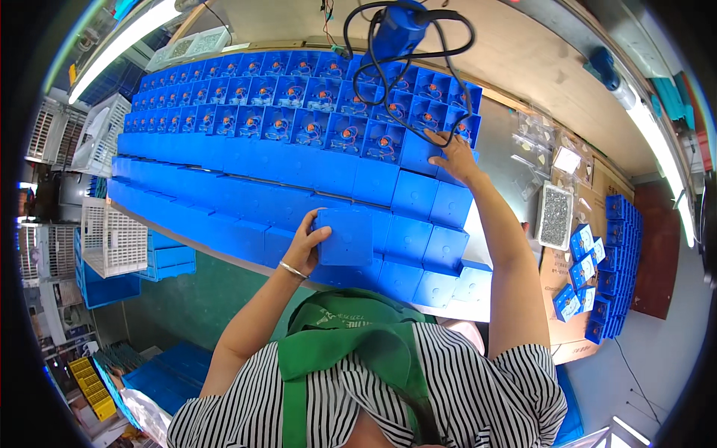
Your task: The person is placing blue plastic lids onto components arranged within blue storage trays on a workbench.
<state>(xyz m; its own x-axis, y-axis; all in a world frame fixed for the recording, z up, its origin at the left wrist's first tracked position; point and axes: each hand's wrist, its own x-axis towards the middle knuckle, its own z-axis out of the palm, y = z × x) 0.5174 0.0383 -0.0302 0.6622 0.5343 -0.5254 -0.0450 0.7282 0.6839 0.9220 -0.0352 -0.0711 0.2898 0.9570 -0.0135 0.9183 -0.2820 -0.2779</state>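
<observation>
- Worktop [494, 160]: the broad surface bearing blue boxes in close-set rows; such packing presumably saves space and keeps them within reach.
- Plain-faced boxes [258, 160]: the rows nearer the person, flat sides upward, set edge to edge, perhaps so that neighbours brace one another.
- Open boxes [281, 107]: the far rows, hollow sides upward, an arrangement that leaves their contents exposed to view.
- Stacked boxes [621, 261]: a separate block at far right; beside it, several labelled boxes [579, 273] lie at mixed angles on cardboard.
- Blue corded tool [397, 33]: over the far rows, its black cable [442, 14] looped, probably to keep the slack short.
- White tray [553, 246]: right of the rows, filled with small metallic pieces, its sides likely preventing spillage.
- Held box [347, 237]: above the near rows, before the person's torso; the left grip [306, 245] grasps its left edge, thumb uppermost, leaving the flat face uncovered.
- Right grip [453, 158]: extended to the right end of the rows, fingers parted near the cable's lower loop; whether it grasps anything cannot be told.
- Orange parts [385, 141]: one seated inside each clearly visible open box, among thin wires.
</observation>
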